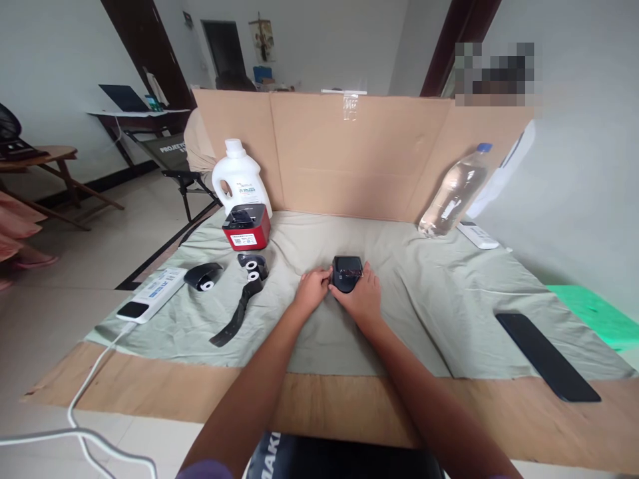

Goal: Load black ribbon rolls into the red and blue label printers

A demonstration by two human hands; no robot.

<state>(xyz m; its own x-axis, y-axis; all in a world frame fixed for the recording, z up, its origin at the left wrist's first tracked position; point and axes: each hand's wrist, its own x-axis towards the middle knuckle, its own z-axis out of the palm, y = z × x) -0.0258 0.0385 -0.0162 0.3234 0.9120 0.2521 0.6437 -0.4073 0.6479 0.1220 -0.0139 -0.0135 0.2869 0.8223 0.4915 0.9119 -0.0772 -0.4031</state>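
A small black boxy device [347, 267] with a glossy dark top sits on the cloth in front of me. My right hand [363, 297] wraps round its right side and near edge, thumb along the front. At its left side, my left hand [315, 286] has bent fingers closed against the edge. Both hands hide parts of the device's lower sides. To the left lie black strips wound on white cores: one roll [204, 275] beside a white power strip, and a pair [252, 266] with a long loose black tail [237, 319].
A red and black box-shaped device [247, 227] stands before a white jug [240, 176]. The white power strip [154, 296] trails a cable. A clear bottle [456, 193] leans at the right; a dark phone [546, 356] lies nearer. A cardboard screen [349, 156] closes the back.
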